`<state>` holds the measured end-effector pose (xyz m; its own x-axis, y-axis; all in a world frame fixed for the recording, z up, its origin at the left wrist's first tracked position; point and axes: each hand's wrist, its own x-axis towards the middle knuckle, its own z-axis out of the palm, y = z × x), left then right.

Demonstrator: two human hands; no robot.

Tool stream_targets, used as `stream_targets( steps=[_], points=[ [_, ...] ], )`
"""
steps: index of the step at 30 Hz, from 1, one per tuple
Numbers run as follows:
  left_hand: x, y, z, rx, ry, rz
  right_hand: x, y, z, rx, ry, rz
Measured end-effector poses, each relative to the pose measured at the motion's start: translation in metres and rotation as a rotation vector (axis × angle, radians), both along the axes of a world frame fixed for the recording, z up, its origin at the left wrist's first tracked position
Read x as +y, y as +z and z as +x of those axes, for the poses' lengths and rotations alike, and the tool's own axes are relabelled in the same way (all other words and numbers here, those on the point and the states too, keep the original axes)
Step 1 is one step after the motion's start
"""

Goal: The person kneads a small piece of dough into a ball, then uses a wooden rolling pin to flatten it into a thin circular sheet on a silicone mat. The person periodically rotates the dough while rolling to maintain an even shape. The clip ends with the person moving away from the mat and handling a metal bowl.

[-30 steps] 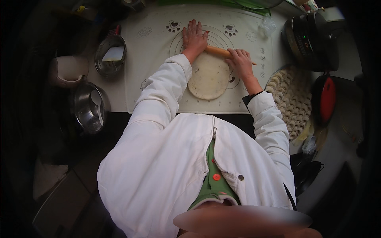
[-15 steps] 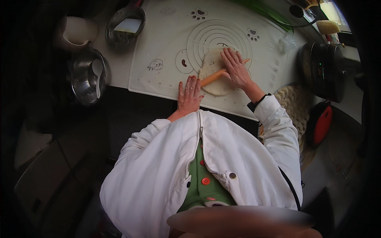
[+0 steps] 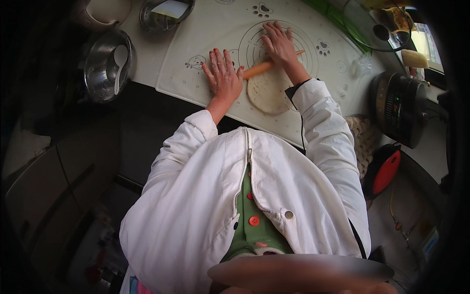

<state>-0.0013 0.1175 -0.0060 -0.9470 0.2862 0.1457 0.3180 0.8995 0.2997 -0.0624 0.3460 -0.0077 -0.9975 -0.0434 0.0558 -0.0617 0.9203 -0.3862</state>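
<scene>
A flattened piece of pale dough (image 3: 269, 93) lies on the white printed baking mat (image 3: 181, 81). Across its far part rests a wooden rolling pin (image 3: 258, 69), slanting from near left to far right. My left hand (image 3: 224, 76) is at the pin's left end, palm down, floury fingers stretched and spread. Over the pin's right part lies my right hand (image 3: 281, 46), flat, with its fingers extended forward. Neither hand wraps its fingers round the pin. My right palm hides part of the pin and some of the dough's far edge.
At the left stand a steel bowl (image 3: 100, 90) with a white spoon (image 3: 120, 68) and a second metal bowl (image 3: 152, 23). A black appliance (image 3: 399, 105) sits at the right, near a knitted mat (image 3: 361, 142) and a red-and-black pan (image 3: 384, 171). A crumpled clear bag (image 3: 362, 64) lies by the mat.
Both hands and the rolling pin have moved away from my body over the dough. More of the dough's near part shows now. The view has shifted a little.
</scene>
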Motion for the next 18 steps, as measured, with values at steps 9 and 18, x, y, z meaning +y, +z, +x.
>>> stream_targets(
  steps=[9,18],
  points=[
    [0.001,0.009,0.037,-0.085,-0.201,-0.035,0.034,0.011,0.078,0.033,0.101,0.184],
    [0.026,0.005,-0.042,0.149,-0.119,-0.016,0.023,-0.009,0.024,0.06,-0.106,0.267]
  ],
)
